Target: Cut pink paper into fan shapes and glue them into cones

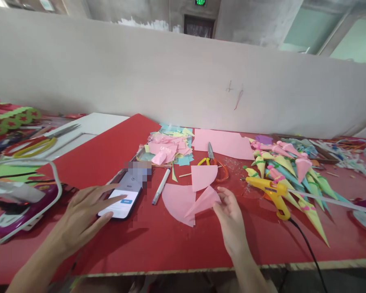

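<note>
My left hand (pixel 79 213) is spread over a smartphone (pixel 117 208), a fingertip at the lit screen and the thumb by its lower edge. Between the thumb and fingers of my right hand (pixel 230 215) is a folded or curled piece of pink paper (pixel 208 198). It overlaps a larger pink paper sector (pixel 177 199) that lies flat on the red table. Just behind it lies another pink paper piece (pixel 203 176). A white marker (pixel 162 184) rests between the phone and the paper. Scissors (pixel 211 154) lie beyond, their handles partly covered by paper.
A yellow glue gun (pixel 273 191) with a black cord lies right, beside a heap of pastel paper cones (pixel 303 167). Paper scraps (pixel 166 148) and a pink sheet (pixel 222 143) lie at the back. Large scissors (pixel 42 142) and a purple power strip (pixel 21 215) are left.
</note>
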`<control>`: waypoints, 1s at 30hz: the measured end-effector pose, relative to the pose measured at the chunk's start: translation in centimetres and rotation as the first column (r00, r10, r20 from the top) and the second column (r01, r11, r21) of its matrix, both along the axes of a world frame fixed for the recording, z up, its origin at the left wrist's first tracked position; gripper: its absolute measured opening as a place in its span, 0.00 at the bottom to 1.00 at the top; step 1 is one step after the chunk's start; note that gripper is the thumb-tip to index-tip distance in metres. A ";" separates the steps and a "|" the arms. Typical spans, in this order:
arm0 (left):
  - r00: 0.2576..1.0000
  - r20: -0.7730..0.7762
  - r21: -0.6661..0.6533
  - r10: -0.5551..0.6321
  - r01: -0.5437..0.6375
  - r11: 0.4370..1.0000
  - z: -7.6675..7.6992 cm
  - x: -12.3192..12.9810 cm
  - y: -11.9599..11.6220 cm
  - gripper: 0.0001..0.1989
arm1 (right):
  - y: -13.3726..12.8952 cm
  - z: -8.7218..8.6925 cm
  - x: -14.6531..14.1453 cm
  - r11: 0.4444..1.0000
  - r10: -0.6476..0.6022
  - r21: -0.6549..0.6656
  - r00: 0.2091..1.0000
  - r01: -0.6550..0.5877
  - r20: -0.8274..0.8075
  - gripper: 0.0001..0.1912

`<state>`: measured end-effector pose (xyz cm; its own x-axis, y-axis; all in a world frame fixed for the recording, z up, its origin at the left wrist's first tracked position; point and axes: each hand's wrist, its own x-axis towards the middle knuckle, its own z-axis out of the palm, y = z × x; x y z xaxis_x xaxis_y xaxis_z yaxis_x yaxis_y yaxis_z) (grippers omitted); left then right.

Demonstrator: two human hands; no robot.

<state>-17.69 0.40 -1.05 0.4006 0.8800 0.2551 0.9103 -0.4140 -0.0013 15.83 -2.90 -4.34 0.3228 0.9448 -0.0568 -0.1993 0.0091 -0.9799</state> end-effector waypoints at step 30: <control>0.994 -0.082 -0.002 0.070 -0.070 0.998 -0.2 -1.0 3.8 0.24 | -0.8 0.1 0.1 0.999 -0.035 -0.029 0.998 0.037 0.054 0.19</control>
